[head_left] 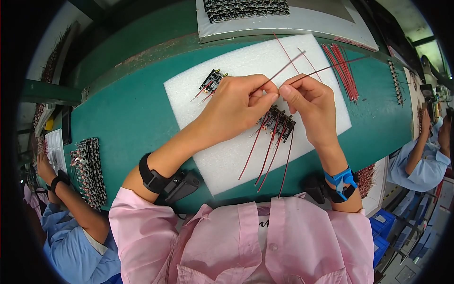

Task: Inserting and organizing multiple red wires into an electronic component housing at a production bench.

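Note:
My left hand (243, 97) and my right hand (309, 99) meet over a white foam sheet (189, 132), fingertips nearly touching. Each is pinched closed on a thin wire. The left one's wire (289, 63) slants up to the right; the dark red wire (338, 66) from the right one reaches farther right. Their ends between the fingers are hidden. Just below the hands lies a group of small black circuit boards (287, 130) with several red wires trailing toward me. Another board cluster (206, 86) sits beyond my left wrist, partly covered.
Loose wires (309, 64) lie on the foam's far part, beside a bundle of red wires (344, 75) on the green mat (127, 113). Boards are stacked at the left (90, 173). A pale tray (302, 28) stands behind. People in blue sleeves (80, 246) work on both sides.

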Demonstrator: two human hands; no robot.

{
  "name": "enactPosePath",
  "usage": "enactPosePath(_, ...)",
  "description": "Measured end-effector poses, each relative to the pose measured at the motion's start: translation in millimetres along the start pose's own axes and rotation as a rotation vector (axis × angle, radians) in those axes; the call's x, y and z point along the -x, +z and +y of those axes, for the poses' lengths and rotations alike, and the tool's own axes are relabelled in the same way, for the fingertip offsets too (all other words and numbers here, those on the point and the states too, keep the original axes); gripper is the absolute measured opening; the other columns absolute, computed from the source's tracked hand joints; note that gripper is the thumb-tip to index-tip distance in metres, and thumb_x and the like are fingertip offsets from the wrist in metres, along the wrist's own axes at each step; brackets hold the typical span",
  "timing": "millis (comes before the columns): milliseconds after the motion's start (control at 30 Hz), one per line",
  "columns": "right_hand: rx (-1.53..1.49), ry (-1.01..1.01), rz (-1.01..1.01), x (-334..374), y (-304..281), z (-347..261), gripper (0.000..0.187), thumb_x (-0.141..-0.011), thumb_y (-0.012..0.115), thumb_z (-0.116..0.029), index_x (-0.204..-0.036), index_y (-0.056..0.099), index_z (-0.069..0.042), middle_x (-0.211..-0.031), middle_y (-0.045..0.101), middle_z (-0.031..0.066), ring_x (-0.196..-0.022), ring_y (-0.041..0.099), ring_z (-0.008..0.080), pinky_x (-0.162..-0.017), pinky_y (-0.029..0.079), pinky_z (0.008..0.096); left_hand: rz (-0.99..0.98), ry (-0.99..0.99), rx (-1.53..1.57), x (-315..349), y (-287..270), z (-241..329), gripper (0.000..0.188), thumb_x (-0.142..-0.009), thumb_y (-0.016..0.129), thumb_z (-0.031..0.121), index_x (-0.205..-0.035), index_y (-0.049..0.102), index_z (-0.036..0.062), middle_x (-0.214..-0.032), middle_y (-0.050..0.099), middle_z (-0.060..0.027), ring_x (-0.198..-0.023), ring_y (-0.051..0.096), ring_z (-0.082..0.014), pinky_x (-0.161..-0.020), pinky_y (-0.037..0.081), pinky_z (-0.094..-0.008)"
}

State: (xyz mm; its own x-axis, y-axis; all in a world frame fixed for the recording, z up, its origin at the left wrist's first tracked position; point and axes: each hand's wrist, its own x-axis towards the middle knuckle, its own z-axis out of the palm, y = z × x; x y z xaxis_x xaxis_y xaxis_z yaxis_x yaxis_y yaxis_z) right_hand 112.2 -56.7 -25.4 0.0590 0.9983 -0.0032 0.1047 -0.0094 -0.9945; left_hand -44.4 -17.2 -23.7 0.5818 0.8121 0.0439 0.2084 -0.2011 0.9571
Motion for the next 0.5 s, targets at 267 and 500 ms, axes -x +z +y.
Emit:
enactPosePath(267,0.017,0.052,-0.049,0.2,6.6,3.8,0.014,-0.078,0.056,-0.012,-0.077,0.057,0.001,-0.063,0.053,0.0015,-0.052,0.043,0.005,-0.048,0.034,0.0171,0.067,0.369,-0.353,1.0,-7.4,-7.0,0.005,-0.071,0.057,0.004,-0.075,0.056,0.0005,-0.047,0.038,-0.0045,-0.039,0.034,-0.0132,-0.04,0.03,-0.0261)
enactPosePath(500,0.084,0.019,-0.041,-5.3,17.1,6.2,0.016,-0.08,0.055,-0.013,-0.079,0.056,0.002,-0.064,0.053,0.0017,-0.053,0.043,0.0052,-0.048,0.034,0.0175,0.015,0.362,-0.394,-5.2,-20.4,-16.5,0.007,-0.07,0.058,0.004,-0.075,0.056,-0.0009,-0.049,0.042,-0.0069,-0.04,0.036,-0.0154,-0.041,0.031,-0.0272)
